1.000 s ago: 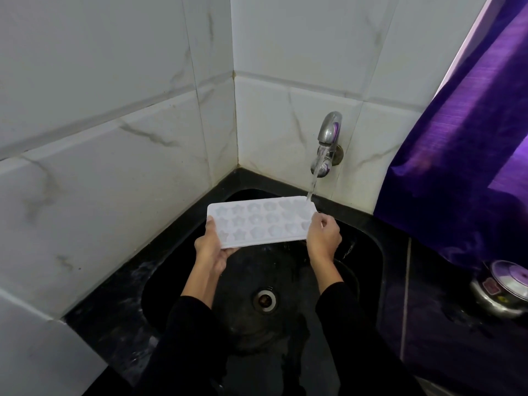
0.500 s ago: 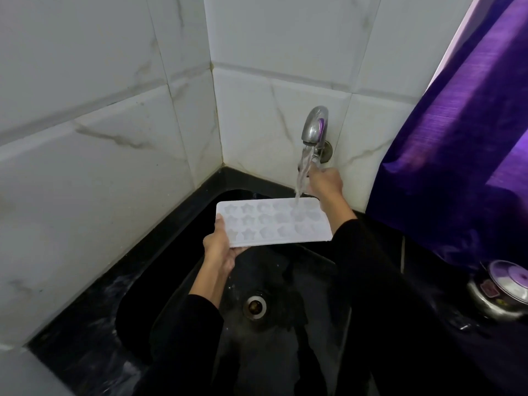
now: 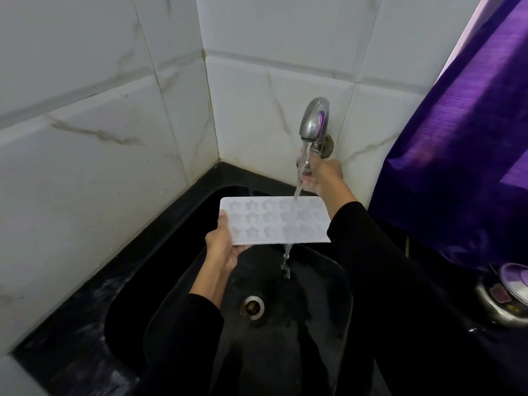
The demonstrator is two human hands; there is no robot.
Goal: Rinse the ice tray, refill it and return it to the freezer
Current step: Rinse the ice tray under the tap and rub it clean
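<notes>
Grip: left hand [image 3: 221,247] clamped on the left short end of the ice tray [image 3: 274,220], thumb on top, fingers underneath. Single-handed support only; right end of tray unsupported. Right hand [image 3: 323,175] up at the tap [image 3: 314,121], apparently on the valve below the spout; whether fingers are wrapped round it cannot be told, water and wrist in the way.

Near field: black sink [image 3: 328,281] with drain [image 3: 253,307] open, directly below the tray. Both sleeves [image 3: 385,267] dark and long, right one passing close beside the tray's right edge.

Mid field: tray held roughly level above the basin, moulded star cells facing up. Stream of water [image 3: 300,178] landing on the cells right of centre, sheeting over the near edge and falling into the basin.

Far field: tap mounted on white tiled wall [image 3: 257,110]. Purple curtain [image 3: 457,138] and a metal lidded pot [image 3: 508,298] at right on the counter.

Risks, as judged:
- Weight of water building on the far, unsupported end; likely sag or twist, with loss of hold at the wet left end and a drop into the sink.
- Splash off the flat surface onto the right sleeve and counter if flow increased.
- Uneven rinse: left cells outside the stream unless tray shifted.
- Overflow wasted if meant as the refill.
</notes>
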